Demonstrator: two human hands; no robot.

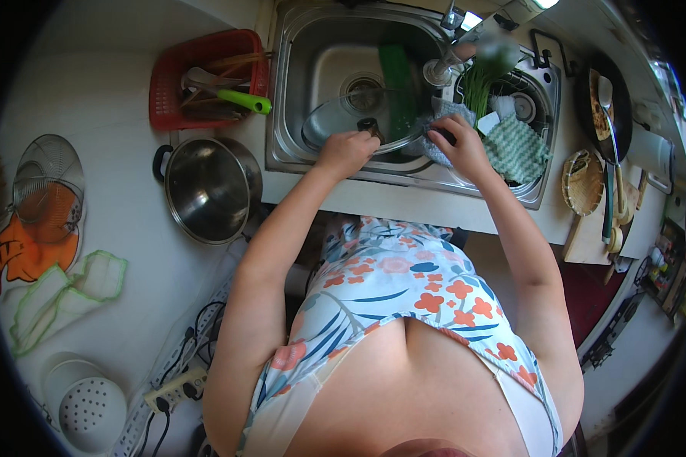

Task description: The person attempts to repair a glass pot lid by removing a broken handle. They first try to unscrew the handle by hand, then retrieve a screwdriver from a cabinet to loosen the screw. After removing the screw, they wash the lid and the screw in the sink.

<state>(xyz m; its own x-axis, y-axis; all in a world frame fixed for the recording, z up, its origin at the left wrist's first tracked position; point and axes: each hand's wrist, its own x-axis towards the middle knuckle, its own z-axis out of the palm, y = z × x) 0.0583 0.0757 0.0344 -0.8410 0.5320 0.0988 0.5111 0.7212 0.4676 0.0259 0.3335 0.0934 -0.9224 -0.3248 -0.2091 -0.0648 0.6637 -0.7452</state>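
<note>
My left hand grips the near rim of a clear glass lid, tilted inside the steel sink basin; the lid's dark knob shows just above my fingers. My right hand has curled fingers at a bluish-grey cloth, close to the lid's right edge; what they hold is unclear. Behind the lid is a green strip, and the tap stands at the basin's right. The adjoining drainer holds green stems and a green checked cloth.
Left: a red utensil basket, steel pot, wire strainer, orange mat, mesh cloths, white colander and power strip. Right: a dark pan with spatula, a woven basket and wooden board.
</note>
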